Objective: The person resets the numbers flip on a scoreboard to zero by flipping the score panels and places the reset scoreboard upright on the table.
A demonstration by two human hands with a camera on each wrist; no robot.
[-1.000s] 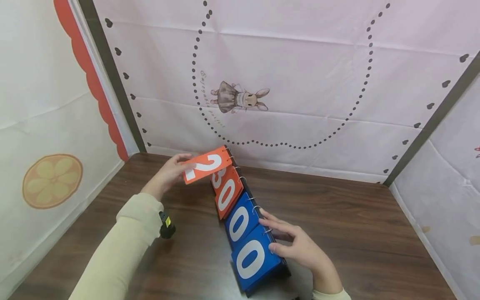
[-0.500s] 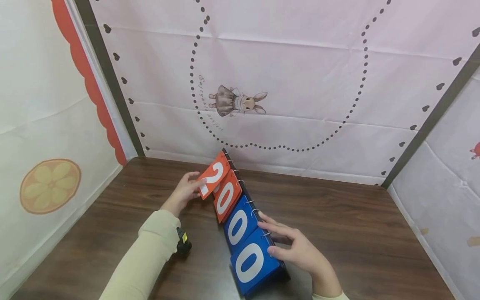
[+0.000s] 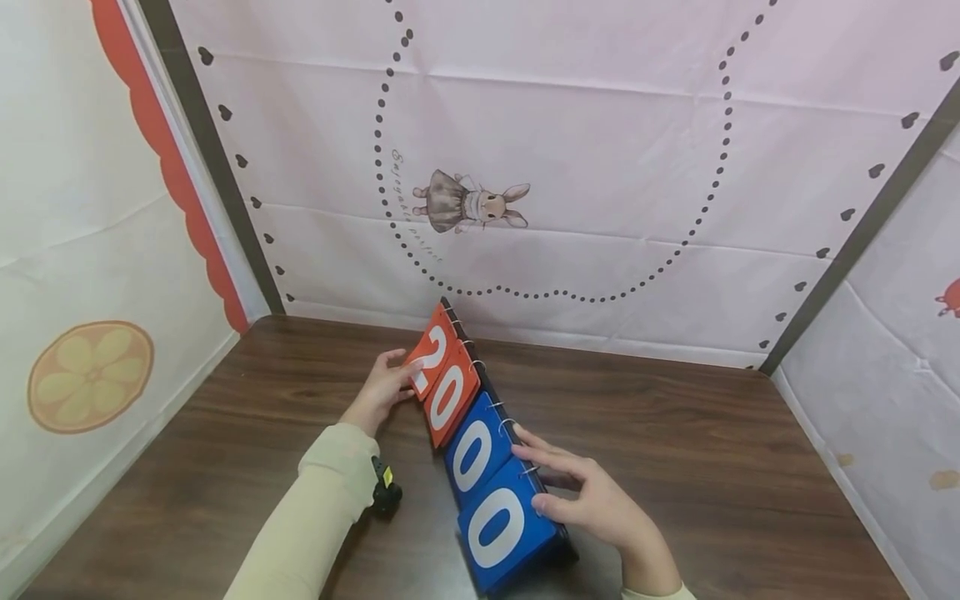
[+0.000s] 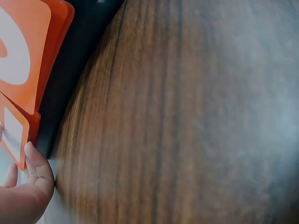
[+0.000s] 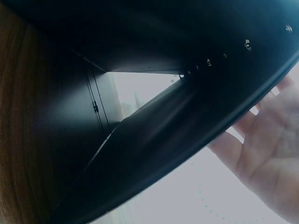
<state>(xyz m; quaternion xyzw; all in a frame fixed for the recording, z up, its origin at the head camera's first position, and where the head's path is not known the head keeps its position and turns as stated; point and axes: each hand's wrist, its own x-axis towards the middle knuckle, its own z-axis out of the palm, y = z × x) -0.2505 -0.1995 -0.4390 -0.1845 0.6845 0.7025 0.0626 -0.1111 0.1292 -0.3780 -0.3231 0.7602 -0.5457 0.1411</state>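
Note:
A tabletop flip scoreboard (image 3: 491, 404) stands at a slant on the table, its ringed number cards showing 2 and 0 on red and 0 and 0 on blue. My left hand (image 3: 381, 390) pinches the lower edge of the red 2 card (image 3: 433, 343), which lies nearly flat against its stack. In the left wrist view, fingertips (image 4: 32, 151) are at that card's corner, below the red 0 card (image 4: 39, 60). With my right hand (image 3: 592, 500) I hold the top edge at the blue end, thumb near the nearest blue 0 card (image 3: 517, 492). The right wrist view shows the black hollow underside (image 5: 154, 126).
The brown wood-grain table (image 3: 660, 433) extends on both sides of the scoreboard. A pale printed cloth backdrop (image 3: 600, 183) rises behind its far edge, with further cloth sides left and right. A black wrist camera (image 3: 386, 492) sits on the left sleeve.
My left hand has moved right and slightly down, bringing the lifted red 2 card down over the red 3 card. My right hand has stayed on the scoreboard's top edge.

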